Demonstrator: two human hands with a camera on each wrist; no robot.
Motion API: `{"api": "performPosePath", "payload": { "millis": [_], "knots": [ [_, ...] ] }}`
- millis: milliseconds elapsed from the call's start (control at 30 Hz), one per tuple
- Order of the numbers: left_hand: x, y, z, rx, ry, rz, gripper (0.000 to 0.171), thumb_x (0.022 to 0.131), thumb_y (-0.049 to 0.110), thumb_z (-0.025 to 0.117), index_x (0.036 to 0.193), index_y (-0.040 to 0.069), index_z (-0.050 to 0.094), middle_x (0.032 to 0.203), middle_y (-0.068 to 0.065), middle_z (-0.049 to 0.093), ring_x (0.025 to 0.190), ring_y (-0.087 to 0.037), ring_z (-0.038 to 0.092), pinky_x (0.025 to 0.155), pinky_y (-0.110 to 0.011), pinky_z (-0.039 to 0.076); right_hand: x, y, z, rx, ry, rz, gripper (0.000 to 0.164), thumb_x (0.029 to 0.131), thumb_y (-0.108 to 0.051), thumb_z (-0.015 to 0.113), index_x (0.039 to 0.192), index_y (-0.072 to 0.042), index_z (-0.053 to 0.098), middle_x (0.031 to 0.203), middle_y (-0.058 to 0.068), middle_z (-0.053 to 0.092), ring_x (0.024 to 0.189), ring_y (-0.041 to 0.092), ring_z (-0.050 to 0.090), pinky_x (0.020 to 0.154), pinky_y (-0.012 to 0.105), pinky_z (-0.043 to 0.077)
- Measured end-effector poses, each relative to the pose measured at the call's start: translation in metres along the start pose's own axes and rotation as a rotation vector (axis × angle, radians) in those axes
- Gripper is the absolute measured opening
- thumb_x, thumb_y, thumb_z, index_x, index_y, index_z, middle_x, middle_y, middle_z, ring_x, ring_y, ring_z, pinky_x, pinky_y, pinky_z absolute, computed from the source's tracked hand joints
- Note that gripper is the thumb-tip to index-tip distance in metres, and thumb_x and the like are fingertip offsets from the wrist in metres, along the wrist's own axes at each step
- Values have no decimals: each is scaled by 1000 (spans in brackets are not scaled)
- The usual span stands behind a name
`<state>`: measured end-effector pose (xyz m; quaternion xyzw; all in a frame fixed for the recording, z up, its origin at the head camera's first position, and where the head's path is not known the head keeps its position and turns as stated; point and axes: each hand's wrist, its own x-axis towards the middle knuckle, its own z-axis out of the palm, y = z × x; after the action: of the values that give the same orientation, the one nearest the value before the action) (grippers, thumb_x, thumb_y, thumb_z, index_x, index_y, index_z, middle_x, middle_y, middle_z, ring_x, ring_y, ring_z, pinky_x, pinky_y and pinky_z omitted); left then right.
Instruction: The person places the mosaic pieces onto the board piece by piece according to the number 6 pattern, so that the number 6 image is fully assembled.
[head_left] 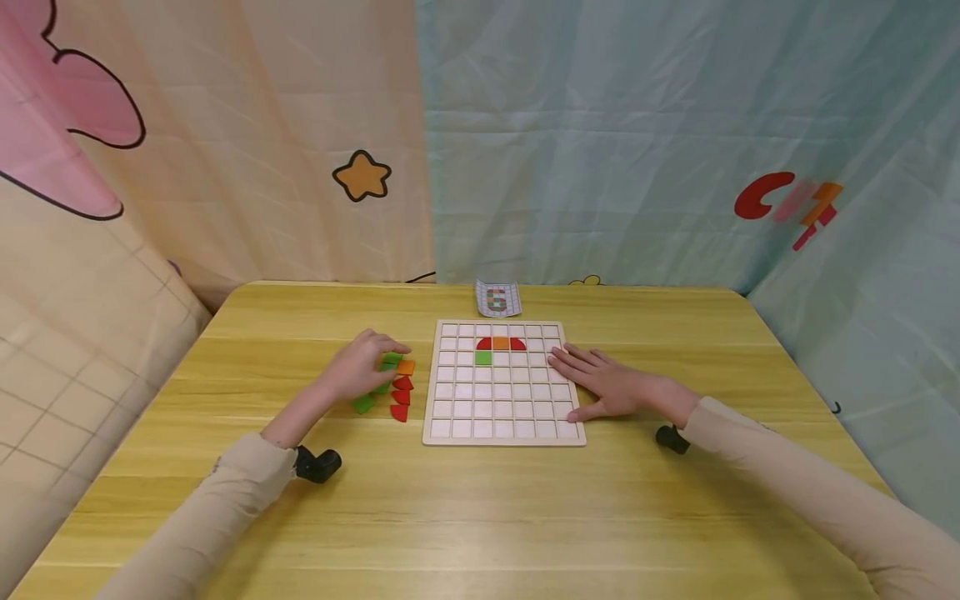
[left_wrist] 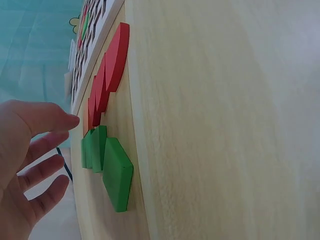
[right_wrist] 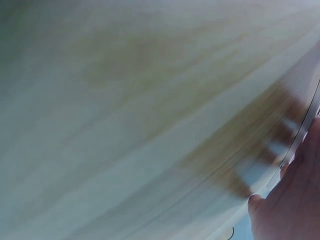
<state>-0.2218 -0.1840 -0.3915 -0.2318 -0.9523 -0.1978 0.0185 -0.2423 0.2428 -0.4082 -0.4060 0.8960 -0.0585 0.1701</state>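
A pale wooden grid board [head_left: 504, 442] lies on the table. Two red quarter-rounds [head_left: 517, 344] flank an orange square [head_left: 500, 343] in its upper cells, and a green square [head_left: 483, 357] sits below the left one. My left hand [head_left: 358, 367] hovers over a pile of loose green pieces [left_wrist: 118, 175], thumb and fingers apart with nothing between them in the left wrist view. Beside that pile lie a loose orange square [head_left: 406, 367] and several red quarter-rounds [head_left: 400, 397]. With fingers spread, my right hand [head_left: 609, 385] rests on the board's right edge.
A small printed card [head_left: 498, 300] with a coloured grid pattern lies behind the board, near the far edge of the wooden table [head_left: 480, 517]. Printed curtains [head_left: 637, 150] hang behind the table. Black wrist devices [head_left: 318, 465] stick out below both sleeves.
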Motion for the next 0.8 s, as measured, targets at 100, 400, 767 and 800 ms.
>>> {"api": "performPosePath", "payload": {
  "millis": [100,400,767,800],
  "knots": [
    [2,-1,2,11,-24,11,35,84,10,70,119,6,68,119,-13,67,104,-27,53,83,-44,50,-1,0,0,1,7,-3,95,89,-61,52,156,-11,6,163,11,2,149,37,0,114,64,7],
    [7,-2,5,-1,-77,-21,38,84,8,68,122,6,66,120,-11,67,105,-27,52,85,-43,49,1,0,2,17,6,-6,95,89,-60,53,156,-13,6,163,11,2,149,37,0,114,63,8],
    [11,-4,8,3,-93,-28,36,85,9,69,121,5,67,118,-12,68,102,-26,52,83,-42,49,2,0,2,-3,-14,15,96,89,-63,51,156,-14,3,163,8,-1,150,34,-3,116,61,7],
    [12,-4,8,-1,-92,-30,37,85,10,69,121,6,67,118,-12,67,102,-26,52,84,-42,49,2,0,2,-1,-8,10,95,89,-62,51,156,-14,4,163,8,-1,150,34,-2,115,61,7]
  ]
}}
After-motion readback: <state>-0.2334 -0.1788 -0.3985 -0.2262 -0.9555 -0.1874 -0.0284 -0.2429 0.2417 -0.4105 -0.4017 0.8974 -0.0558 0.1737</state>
